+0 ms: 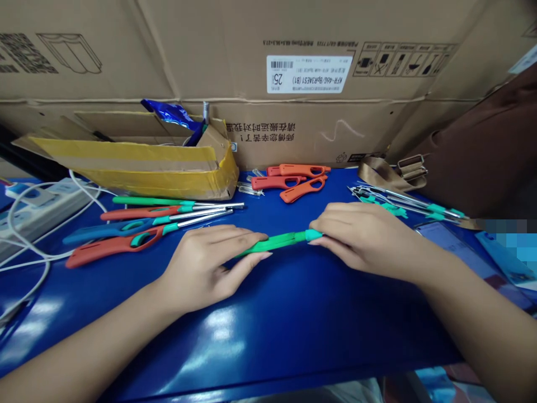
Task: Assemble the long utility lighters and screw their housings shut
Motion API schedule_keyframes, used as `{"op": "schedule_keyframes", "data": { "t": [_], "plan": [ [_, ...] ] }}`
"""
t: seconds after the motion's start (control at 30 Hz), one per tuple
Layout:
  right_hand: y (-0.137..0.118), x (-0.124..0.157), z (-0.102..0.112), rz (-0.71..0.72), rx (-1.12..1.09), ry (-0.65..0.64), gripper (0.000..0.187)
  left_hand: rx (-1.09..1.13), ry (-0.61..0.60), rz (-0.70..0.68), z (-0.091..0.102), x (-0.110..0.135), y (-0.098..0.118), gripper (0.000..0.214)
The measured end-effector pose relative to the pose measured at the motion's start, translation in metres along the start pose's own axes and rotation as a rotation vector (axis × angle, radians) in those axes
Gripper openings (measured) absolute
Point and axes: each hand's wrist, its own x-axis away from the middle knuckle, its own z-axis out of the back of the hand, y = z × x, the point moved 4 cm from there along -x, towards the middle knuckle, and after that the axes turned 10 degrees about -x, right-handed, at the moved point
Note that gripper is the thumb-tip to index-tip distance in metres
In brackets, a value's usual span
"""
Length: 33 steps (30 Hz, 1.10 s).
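Note:
My left hand [212, 260] is closed on the green handle of a long-reach lighter [279, 242], with thumb and fingers pinching its left part. At the other end, my right hand [356, 235] pinches a teal collar [312, 234] that meets the green handle. Whatever extends beyond the collar is hidden by the right hand. Left of my hands lie several lighters with metal tubes, among them a blue one [107, 230] and a red one [113, 249]. Behind my hands are several red and orange handles [304, 188] without tubes. Loose metal tubes with teal collars [419, 205] lie at the right.
A yellow-taped cardboard box [168, 176] stands at the back left, beside a white power strip [62, 201] with cables. A large carton [235, 67] walls off the back of the blue table [268, 324]. At right are a brown bag [478, 134] and a phone [457, 246].

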Motion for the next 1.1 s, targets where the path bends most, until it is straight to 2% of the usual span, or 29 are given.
{"op": "schedule_keyframes", "data": {
  "t": [0.17, 0.4, 0.5, 0.73, 0.93, 1.1],
  "plan": [
    [-0.008, -0.002, -0.011, 0.066, 0.049, -0.037, 0.032, -0.006, 0.027, -0.014, -0.001, 0.0, 0.008, 0.015],
    [-0.015, -0.004, -0.014, 0.096, 0.104, 0.108, 0.029, 0.161, -0.015, 0.17, -0.004, -0.001, 0.006, 0.01],
    [-0.019, -0.004, -0.015, 0.101, 0.116, 0.116, 0.026, 0.236, -0.037, 0.228, -0.006, 0.0, 0.004, 0.009],
    [-0.018, -0.004, -0.023, 0.04, 0.012, -0.001, 0.022, 0.197, -0.043, 0.15, -0.009, 0.004, 0.007, 0.011],
    [-0.016, -0.005, -0.025, -0.052, -0.126, -0.049, 0.023, 0.087, -0.008, 0.056, -0.008, 0.005, 0.013, 0.01],
    [-0.013, -0.005, -0.032, -0.112, -0.225, -0.074, 0.024, 0.055, -0.031, 0.038, -0.011, 0.008, 0.013, 0.012]
  ]
}}
